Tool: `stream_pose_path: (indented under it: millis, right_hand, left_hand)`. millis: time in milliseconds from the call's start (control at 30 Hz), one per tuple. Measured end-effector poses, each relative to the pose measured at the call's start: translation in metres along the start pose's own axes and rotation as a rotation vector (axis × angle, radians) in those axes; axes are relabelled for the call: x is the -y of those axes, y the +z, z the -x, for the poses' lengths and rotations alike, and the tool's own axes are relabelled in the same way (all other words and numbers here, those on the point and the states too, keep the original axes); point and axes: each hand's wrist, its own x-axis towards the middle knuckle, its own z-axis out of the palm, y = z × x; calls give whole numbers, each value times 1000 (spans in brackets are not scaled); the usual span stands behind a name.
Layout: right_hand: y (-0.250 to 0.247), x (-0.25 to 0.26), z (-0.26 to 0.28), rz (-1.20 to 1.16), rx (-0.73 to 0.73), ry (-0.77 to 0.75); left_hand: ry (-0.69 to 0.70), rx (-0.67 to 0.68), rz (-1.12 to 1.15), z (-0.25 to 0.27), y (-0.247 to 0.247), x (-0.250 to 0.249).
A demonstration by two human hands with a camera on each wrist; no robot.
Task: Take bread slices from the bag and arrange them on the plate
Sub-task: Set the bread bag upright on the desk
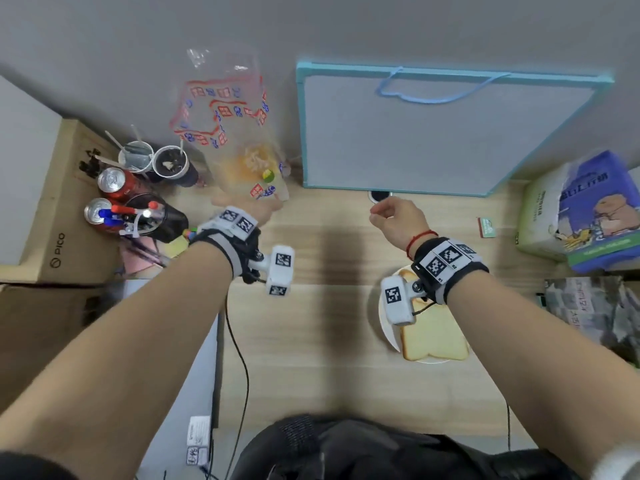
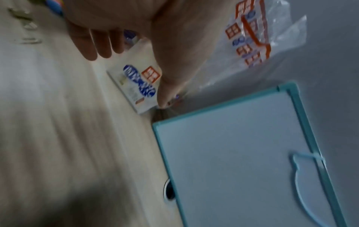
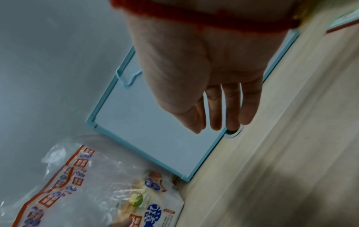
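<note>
At the back of the worktop [image 1: 311, 323], the bread bag [image 1: 228, 133] is stood nearly upright against the wall, its long axis running up to the open, crumpled mouth. Its printed bottom end is grasped by the left hand [image 1: 252, 207], whose fingers [image 2: 165, 86] are laid on it. The right hand [image 1: 398, 220] is held apart, relaxed and empty; bread slices [image 1: 433, 337] are laid on the plate [image 1: 386, 327] nearer the person.

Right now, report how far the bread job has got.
Done: bread slices lie on the white plate by the right wrist. In hand: the left hand holds the bottom end of the plastic bag, which looks nearly empty; the right hand hangs free, holding nothing. Left: I cannot tell whether any slice remains in the bag.
</note>
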Motion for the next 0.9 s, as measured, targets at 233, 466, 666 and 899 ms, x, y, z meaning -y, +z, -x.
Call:
stream_pose_path:
  millis: [233, 466, 666, 899]
  right_hand:
    - [-59, -100, 33, 121, -82, 242]
    - [-74, -199, 68, 223, 63, 414]
    - [-62, -228, 72, 248, 182, 301]
    - [-65, -203, 36, 153, 130, 219]
  left_hand:
    - [184, 307, -152, 70, 126, 39]
    - [260, 398, -395, 100, 228, 83]
    - [317, 238, -487, 87, 260, 105]
    - [410, 137, -421, 64, 233, 72]
